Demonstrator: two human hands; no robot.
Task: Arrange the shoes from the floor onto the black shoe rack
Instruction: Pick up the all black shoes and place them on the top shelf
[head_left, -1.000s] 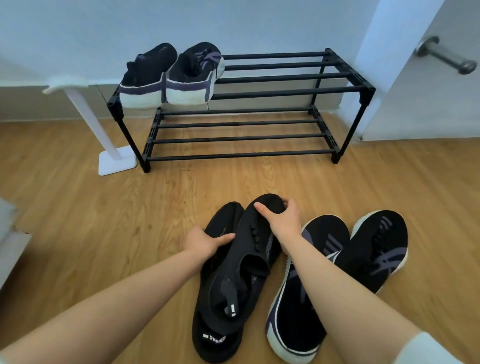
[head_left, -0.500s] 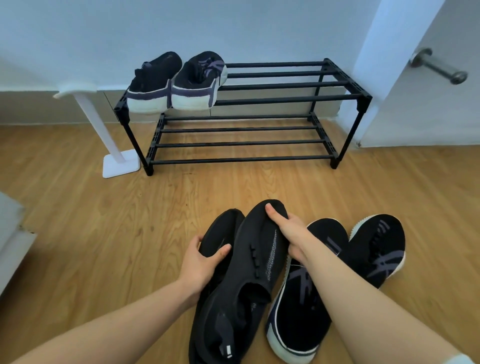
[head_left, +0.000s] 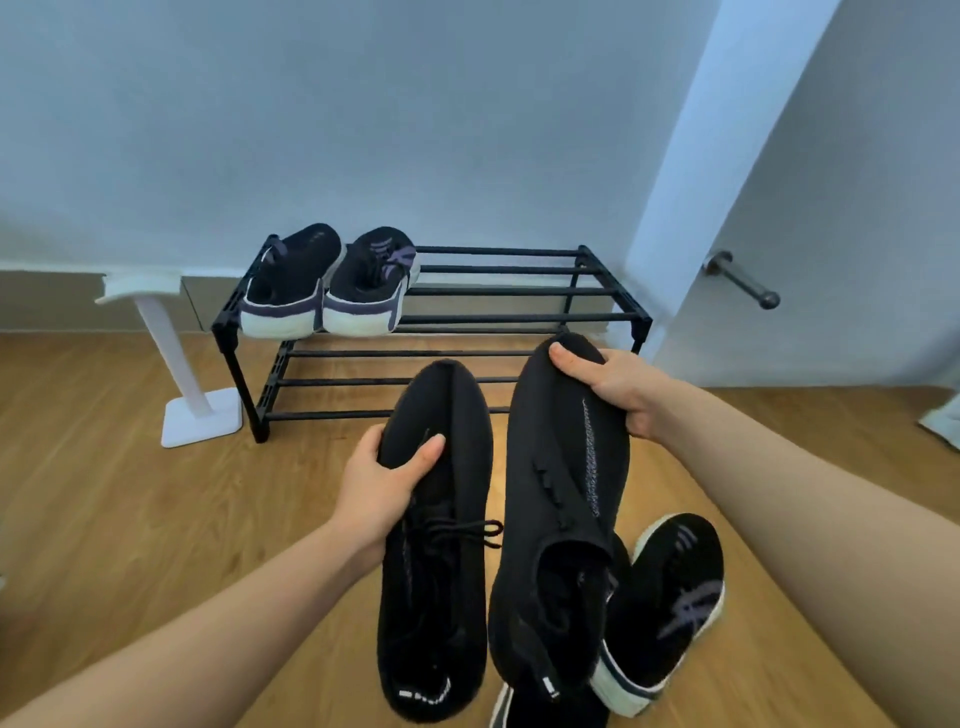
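Observation:
I hold a pair of plain black knit shoes in the air in front of the black shoe rack (head_left: 613, 317). My left hand (head_left: 384, 478) grips the left black shoe (head_left: 441, 571) at its side near the toe. My right hand (head_left: 613, 384) is closed over the toe of the right black shoe (head_left: 561, 493). Both shoes point toes-first at the rack. A pair of black sneakers with white soles and purple stripes (head_left: 327, 291) sits on the left of the rack's top shelf. Another such sneaker (head_left: 670, 608) lies on the floor under my right arm; its mate (head_left: 519, 712) is mostly hidden.
The rack's lower shelf (head_left: 395, 382) and the right part of its top shelf hold nothing. A white stand (head_left: 176, 364) rises from the floor just left of the rack. At the right are a white door frame and a door with a metal handle (head_left: 743, 283). The floor is wood.
Both hands have lifted the two black shoes off the floor and carried them forward toward the rack. My view has tilted up, so the rack sits lower in the frame.

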